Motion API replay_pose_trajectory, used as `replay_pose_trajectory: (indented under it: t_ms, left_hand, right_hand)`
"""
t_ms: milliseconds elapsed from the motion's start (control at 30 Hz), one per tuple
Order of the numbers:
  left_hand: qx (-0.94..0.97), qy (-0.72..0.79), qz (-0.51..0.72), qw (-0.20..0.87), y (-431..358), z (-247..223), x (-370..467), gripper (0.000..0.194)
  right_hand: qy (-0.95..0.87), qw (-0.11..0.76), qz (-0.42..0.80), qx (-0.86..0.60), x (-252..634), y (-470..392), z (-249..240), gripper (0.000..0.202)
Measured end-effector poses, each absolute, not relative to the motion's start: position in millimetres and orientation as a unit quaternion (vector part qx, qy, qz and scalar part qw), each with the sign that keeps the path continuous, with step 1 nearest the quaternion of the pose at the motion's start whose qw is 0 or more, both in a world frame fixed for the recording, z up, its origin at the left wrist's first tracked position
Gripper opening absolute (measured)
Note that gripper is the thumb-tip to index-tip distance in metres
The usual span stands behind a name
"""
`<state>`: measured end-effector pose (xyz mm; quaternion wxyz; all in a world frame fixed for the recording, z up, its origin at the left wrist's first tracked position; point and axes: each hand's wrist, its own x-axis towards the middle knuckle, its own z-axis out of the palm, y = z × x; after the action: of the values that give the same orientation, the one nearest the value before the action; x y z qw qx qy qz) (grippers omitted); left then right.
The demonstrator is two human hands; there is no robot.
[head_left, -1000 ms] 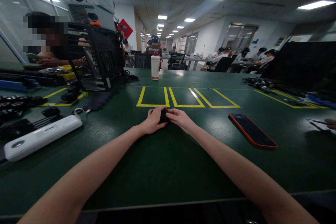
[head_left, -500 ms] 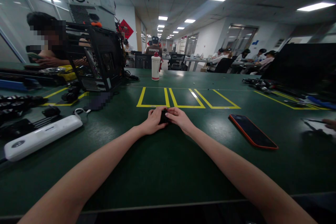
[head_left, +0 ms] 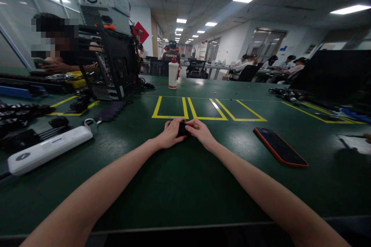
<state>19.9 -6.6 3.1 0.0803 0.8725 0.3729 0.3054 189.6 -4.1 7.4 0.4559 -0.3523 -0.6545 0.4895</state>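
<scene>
A small black object [head_left: 182, 129] is between my two hands, low over the green table [head_left: 174, 185]; its kind is too small and dark to make out. My left hand [head_left: 170, 133] is closed around its left side, with the thumb underneath. From the right, my right hand [head_left: 199, 130] pinches the object's other side with thumb and fingertips. Most of the object is hidden by the fingers. Just beyond the hands lie yellow tape outlines [head_left: 169, 117] on the table.
To the right lies a phone [head_left: 279, 147] with an orange rim. At left are a white power strip [head_left: 50, 149], black cables and an open computer case [head_left: 116, 61]. A white cup [head_left: 173, 75] stands farther back. Someone sits behind the case, and a hand [head_left: 367, 137] shows at the right edge.
The view has shifted slightly, so everything sits a little farther right. My right fingertips have drawn back a little from my left hand, exposing more of the black object.
</scene>
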Motion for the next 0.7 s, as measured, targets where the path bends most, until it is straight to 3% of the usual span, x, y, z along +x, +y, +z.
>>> replay_pose_trajectory:
  t_ms: [433, 700]
  left_hand:
    - [0.871, 0.378, 0.303, 0.084, -7.1, 3.0, 20.3, 0.058]
    - [0.872, 0.378, 0.301, 0.082, -7.2, 4.3, 19.8, 0.058]
  right_hand:
    - [-0.664, 0.436, 0.524, -0.308, 194.9, -1.1, 7.9, 0.033]
    - [-0.666, 0.455, 0.471, -0.356, 190.4, 3.5, 4.8, 0.021]
